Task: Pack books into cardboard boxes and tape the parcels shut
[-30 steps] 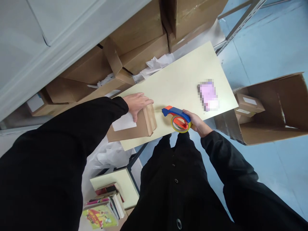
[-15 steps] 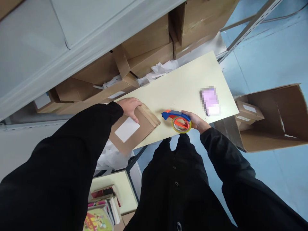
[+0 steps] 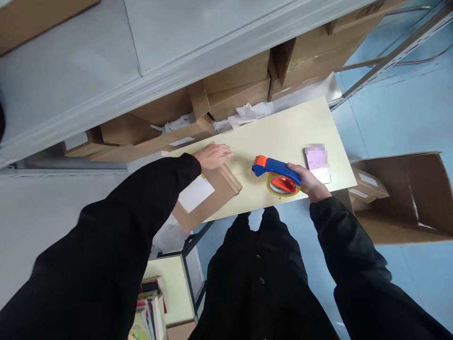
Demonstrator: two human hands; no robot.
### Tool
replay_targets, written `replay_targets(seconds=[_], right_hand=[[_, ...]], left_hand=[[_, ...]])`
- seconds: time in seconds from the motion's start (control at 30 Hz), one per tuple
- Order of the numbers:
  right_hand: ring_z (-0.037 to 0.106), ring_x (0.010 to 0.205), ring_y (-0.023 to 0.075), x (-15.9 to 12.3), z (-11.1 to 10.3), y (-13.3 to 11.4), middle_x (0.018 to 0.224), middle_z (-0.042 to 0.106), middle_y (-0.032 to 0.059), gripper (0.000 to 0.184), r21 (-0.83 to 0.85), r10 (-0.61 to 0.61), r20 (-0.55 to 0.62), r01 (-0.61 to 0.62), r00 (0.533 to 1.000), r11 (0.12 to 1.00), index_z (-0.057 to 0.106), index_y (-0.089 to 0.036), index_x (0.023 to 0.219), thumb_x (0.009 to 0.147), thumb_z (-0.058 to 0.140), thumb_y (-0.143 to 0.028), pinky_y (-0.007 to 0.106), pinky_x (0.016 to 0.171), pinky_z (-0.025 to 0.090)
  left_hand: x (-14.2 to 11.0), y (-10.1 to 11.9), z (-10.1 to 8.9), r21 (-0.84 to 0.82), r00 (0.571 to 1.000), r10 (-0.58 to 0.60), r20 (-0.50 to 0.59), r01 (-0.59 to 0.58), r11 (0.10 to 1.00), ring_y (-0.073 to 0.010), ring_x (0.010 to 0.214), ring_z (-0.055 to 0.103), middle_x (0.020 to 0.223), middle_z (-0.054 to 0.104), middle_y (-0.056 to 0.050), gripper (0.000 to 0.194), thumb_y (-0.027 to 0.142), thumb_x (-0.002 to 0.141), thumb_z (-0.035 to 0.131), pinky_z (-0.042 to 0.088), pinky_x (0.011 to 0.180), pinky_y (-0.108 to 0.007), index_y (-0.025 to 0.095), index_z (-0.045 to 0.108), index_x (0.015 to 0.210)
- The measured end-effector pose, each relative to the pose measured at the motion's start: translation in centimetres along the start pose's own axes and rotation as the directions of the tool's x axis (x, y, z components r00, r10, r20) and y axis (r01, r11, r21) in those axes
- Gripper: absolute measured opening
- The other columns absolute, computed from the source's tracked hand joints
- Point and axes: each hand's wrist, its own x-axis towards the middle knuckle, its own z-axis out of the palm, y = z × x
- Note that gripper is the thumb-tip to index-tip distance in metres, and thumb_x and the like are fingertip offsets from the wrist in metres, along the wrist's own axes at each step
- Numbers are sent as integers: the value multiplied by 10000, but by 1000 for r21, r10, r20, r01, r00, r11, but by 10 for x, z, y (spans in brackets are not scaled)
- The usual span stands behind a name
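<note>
A brown cardboard box (image 3: 203,204) with a white label (image 3: 196,193) lies on the cream table at the left, part of it hidden under my sleeve. My left hand (image 3: 213,156) is over the box's far edge, fingers stretched out and holding nothing; whether it touches the cardboard I cannot tell. In my right hand (image 3: 307,181) is a tape dispenser (image 3: 279,169), blue and orange with a roll of clear yellowish tape. I grip it by its blue handle above the table, its orange head pointing left toward the box.
The cream table (image 3: 283,127) also bears a phone (image 3: 317,163) near its right end. Open cardboard cartons (image 3: 237,94) line the back under a grey shelf (image 3: 198,52). A large open carton (image 3: 406,203) with small boxes stands on the floor at right. Books (image 3: 152,311) stand at lower left.
My left hand has gone from gripping the box's top to lying stretched out over its far edge. The tape dispenser has turned in my right hand, its head tilting. The view has shifted.
</note>
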Motion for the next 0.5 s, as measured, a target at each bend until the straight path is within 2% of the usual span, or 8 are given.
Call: replay_targets(seconds=[0.07,0.1,0.17,0.23,0.3,0.37,0.43,0.5], right_hand=[[636,570,200,-3,-2,-5,535,638,14,319,-29,-64,10,64,998,998,640,-202,664,677,732,-508,307,580,529],[624,544,199,-5,-3,-8,495,611,4,337,-33,-82,10,83,997,996,629,-209,633,646,746,-525,306,558,520],[610,514,196,-8,-6,-10,467,590,-3,360,-29,-103,1,103,995,994,614,-219,606,607,754,-550,307,534,512],[634,553,214,-11,-8,-11,503,618,7,368,-23,-114,-9,113,993,993,615,-223,623,612,734,-571,324,563,527],[673,651,249,-13,-10,-10,583,669,26,373,-7,-116,-22,116,993,993,625,-224,670,652,690,-591,358,635,548],[690,733,275,-16,-12,-9,649,700,39,391,22,-112,-37,113,993,993,639,-223,726,689,642,-613,387,693,556],[693,761,284,-19,-14,-9,675,710,42,415,50,-103,-55,105,993,993,650,-223,772,712,607,-631,400,716,556],[689,752,276,-22,-16,-11,675,707,44,410,63,-81,-82,86,993,994,657,-219,787,731,594,-620,395,718,552]], left_hand=[[15,16,5,-251,998,25,53,-11,968,-229,1331,400,1427,478,-88,502,325,844,328,260,1101,-364,148,555,1257],[23,24,9,-384,992,70,105,-24,923,-220,1325,410,1424,484,-72,519,280,792,370,285,1091,-346,160,544,1266],[36,37,18,-631,958,216,187,-52,774,-218,1297,444,1365,548,-45,555,219,674,441,313,1079,-342,180,574,1211],[43,47,26,-811,909,359,214,-39,584,-231,1236,506,1220,648,-38,499,188,586,495,322,1076,-367,182,636,1064],[44,53,31,-911,877,431,214,19,413,-238,1154,569,1050,709,-39,360,176,553,560,329,1068,-393,179,657,900],[41,56,31,-949,864,449,226,93,300,-237,1086,608,931,722,-36,226,190,560,641,343,1053,-412,180,633,786],[36,56,26,-950,864,426,269,165,266,-233,1017,641,841,714,-24,204,231,581,714,369,1022,-429,177,604,744],[32,53,20,-920,874,354,334,220,324,-214,939,665,792,696,-8,253,281,608,750,405,976,-425,179,606,789]])
